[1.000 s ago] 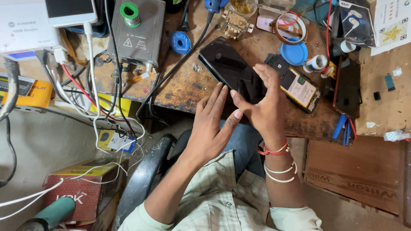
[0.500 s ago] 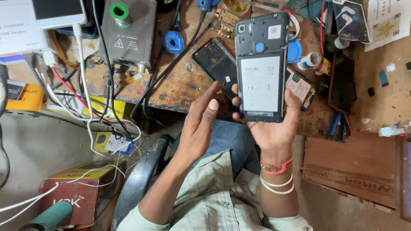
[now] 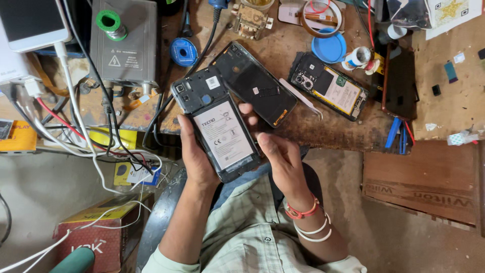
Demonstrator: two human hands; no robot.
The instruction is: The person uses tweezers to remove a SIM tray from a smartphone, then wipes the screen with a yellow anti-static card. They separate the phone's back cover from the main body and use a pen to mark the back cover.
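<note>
An opened phone (image 3: 220, 126), back cover off, shows its white battery and black frame. It is held tilted above the bench's front edge. My left hand (image 3: 194, 164) cradles it from the left and below, thumb along its left side. My right hand (image 3: 283, 159), with red and white bangles at the wrist, pinches the phone's right edge between fingertip and thumb. Just behind the phone, a black back cover (image 3: 260, 86) lies on the wooden bench (image 3: 283, 129).
A second opened phone (image 3: 331, 88), tweezers (image 3: 302, 98), a blue lid (image 3: 328, 48) and a dark phone (image 3: 399, 83) lie to the right. A grey soldering station (image 3: 124, 43), tangled cables (image 3: 76, 131) and a white phone (image 3: 33, 20) crowd the left. A cardboard box (image 3: 96, 237) sits on the floor.
The opened phone was held upright in my right hand half a second ago; it now rests tilted and lower in my left hand, with the right hand at its edge.
</note>
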